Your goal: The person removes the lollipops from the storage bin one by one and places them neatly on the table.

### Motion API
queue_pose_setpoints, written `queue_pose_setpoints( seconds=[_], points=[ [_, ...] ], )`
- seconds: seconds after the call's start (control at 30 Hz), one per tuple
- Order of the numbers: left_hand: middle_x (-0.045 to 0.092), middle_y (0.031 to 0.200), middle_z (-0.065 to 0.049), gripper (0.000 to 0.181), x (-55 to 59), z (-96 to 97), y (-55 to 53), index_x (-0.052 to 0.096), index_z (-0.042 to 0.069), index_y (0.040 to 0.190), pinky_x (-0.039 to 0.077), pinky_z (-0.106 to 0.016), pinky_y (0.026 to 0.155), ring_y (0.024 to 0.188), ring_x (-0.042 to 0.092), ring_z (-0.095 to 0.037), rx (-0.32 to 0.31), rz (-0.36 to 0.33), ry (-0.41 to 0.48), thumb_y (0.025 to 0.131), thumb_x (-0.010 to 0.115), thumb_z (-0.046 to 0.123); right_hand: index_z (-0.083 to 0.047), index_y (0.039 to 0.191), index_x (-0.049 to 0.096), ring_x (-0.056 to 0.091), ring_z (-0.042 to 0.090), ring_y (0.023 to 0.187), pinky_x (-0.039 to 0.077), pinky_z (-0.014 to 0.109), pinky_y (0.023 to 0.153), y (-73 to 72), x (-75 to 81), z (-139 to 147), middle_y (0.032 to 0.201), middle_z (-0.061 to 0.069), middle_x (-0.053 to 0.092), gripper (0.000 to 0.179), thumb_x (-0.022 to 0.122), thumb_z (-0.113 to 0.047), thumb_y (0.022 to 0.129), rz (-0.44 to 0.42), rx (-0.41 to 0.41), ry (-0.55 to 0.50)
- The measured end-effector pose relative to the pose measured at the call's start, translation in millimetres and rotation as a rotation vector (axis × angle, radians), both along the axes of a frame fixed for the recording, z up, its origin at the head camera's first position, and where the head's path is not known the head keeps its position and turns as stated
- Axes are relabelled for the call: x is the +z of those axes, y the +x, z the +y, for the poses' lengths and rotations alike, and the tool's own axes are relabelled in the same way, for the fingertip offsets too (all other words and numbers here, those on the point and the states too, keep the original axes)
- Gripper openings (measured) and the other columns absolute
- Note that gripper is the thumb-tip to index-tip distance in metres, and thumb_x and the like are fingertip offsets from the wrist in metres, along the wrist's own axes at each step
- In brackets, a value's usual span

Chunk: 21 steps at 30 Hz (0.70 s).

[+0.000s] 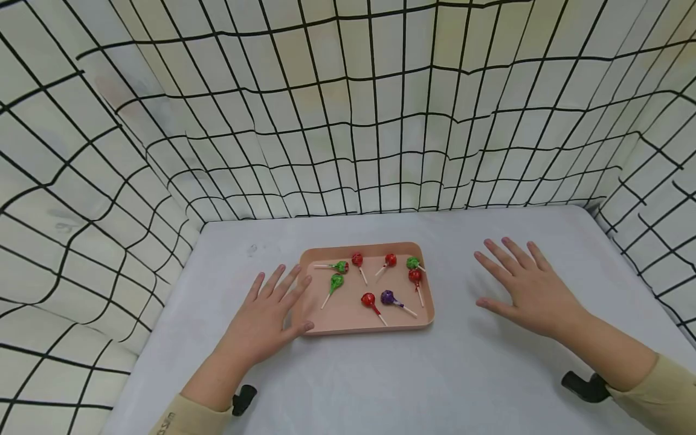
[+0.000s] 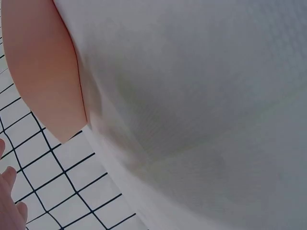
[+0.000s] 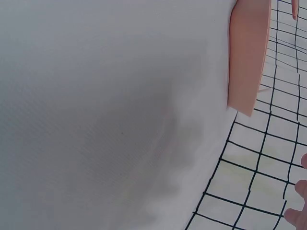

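Observation:
A shallow pink tray [image 1: 348, 320] lies on the white table, with several wrapped lollipops spread in it. Their heads are red [image 1: 368, 299], green [image 1: 336, 281] and purple [image 1: 387, 297], on white or coloured sticks. At the tray's left edge, my left hand [image 1: 266, 320] is held with fingers spread and holds nothing; whether it touches the rim I cannot tell. Well to the right of the tray hovers my right hand [image 1: 530, 296], fingers straight and palm down, also holding nothing. In both wrist views the tray's outer wall [image 2: 45, 67] [image 3: 248, 57] shows, and only fingertips appear at the edge.
White walls with a black grid [image 1: 348, 139] enclose the back and both sides of the white table [image 1: 391, 374]. A small black device [image 1: 244, 399] sits at the left wrist, and a similar black device [image 1: 587, 386] at the right wrist.

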<state>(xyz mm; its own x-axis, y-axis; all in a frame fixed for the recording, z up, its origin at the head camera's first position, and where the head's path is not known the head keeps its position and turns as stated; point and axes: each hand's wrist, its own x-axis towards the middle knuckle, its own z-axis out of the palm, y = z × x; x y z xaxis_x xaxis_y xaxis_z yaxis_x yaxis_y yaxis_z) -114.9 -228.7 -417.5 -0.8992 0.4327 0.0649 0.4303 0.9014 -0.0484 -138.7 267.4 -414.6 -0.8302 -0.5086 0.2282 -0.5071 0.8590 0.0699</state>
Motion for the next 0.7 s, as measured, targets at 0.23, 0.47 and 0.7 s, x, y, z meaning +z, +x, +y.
queue_pose_setpoints(
  seconds=[0.23, 0.47, 0.7],
  points=[
    [0.013, 0.166, -0.001, 0.087, -2.7, -1.2, -0.9, 0.026, 0.023, 0.159, 0.004, -0.054, 0.122, 0.152, 0.008, -0.029, 0.001, -0.005, 0.025, 0.09, 0.051, 0.07, -0.022, 0.157, 0.03, 0.024, 0.037, 0.147, -0.004, 0.051, 0.122, 1.4, 1.2, -4, 0.161, 0.01, 0.028, 0.089, 0.059, -0.068, 0.087, 0.0, 0.013, -0.019],
    [0.014, 0.166, -0.002, 0.087, -6.6, -3.3, -3.0, 0.025, 0.022, 0.159, 0.006, -0.054, 0.121, 0.152, 0.01, -0.03, 0.0, -0.015, 0.046, 0.091, 0.049, 0.07, -0.022, 0.156, 0.034, 0.029, 0.037, 0.144, 0.0, 0.05, 0.123, 0.7, -1.7, -7, 0.158, 0.011, 0.035, 0.085, 0.06, -0.065, 0.088, -0.002, 0.044, -0.012],
    [0.012, 0.166, -0.002, 0.087, -7.1, -4.8, -5.5, 0.024, 0.021, 0.159, 0.004, -0.054, 0.121, 0.152, 0.009, -0.03, 0.02, -0.053, 0.065, 0.092, 0.048, 0.07, -0.021, 0.153, 0.04, 0.037, 0.036, 0.139, 0.02, 0.055, 0.119, 0.4, -2.6, -13, 0.153, 0.01, 0.042, 0.08, 0.068, -0.057, 0.087, -0.056, 0.057, -0.028]
  ],
)
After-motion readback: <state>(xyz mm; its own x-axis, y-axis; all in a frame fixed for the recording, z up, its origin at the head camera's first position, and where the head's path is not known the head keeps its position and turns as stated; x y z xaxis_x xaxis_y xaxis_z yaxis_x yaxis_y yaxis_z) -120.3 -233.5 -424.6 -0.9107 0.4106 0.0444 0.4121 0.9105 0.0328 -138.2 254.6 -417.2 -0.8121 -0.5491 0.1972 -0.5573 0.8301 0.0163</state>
